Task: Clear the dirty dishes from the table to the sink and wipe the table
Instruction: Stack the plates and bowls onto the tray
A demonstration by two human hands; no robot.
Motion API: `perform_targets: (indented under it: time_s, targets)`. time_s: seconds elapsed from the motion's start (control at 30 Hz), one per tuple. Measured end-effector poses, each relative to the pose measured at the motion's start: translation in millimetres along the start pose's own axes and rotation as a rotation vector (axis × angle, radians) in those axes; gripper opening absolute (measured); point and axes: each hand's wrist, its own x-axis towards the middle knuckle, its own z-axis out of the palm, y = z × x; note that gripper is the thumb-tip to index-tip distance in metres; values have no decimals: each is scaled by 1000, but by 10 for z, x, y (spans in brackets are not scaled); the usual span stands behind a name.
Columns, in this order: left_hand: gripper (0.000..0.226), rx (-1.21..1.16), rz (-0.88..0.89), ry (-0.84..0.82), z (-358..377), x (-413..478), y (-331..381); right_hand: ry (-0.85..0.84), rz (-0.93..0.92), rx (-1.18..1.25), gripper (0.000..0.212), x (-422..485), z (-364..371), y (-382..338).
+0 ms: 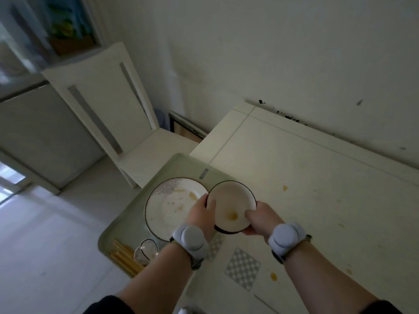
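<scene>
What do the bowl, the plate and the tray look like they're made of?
Bowl: looks like glazed ceramic, smooth cream inside with a thin dark rim; both hands hold it.
Plate: likely glazed ceramic too, glossy white with a dark edge line and a dotted pattern.
Tray: probably plastic, matte pale green with rounded moulded corners; cannot be sure.

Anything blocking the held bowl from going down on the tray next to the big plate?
Nothing visible. Both hands, left and right, hold the bowl over the tray's right edge. The plate fills the middle; the small cup and chopsticks sit near the front corner.
</scene>
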Motion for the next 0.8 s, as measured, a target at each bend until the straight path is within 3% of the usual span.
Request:
perform_targets:
  time_s: [0.13, 0.47, 0.57, 0.63, 0.73, 0.8]
  targets:
    - [31, -262, -101, 211, -505, 16, -165, -103, -8, -17, 31, 103, 484, -401]
    - [33, -474, -220, 143, -1017, 150, -669, -118, 40, -59, 42, 404, 1240, -602]
    - [26, -450, -209, 143, -1046, 166, -765, -81, 43, -65, 41, 418, 1242, -534]
    - [45, -364, -248, 208, -1152, 168, -874, -55, 11, -112, 41, 385, 1236, -514]
    - [51, -283, -325, 344, -1290, 136, -1047, 69, -77, -133, 60, 421, 1112, -447]
    - [54, -182, -411, 429, -1333, 87, -1171, 162, -40, -165, 67, 465, 994, -343]
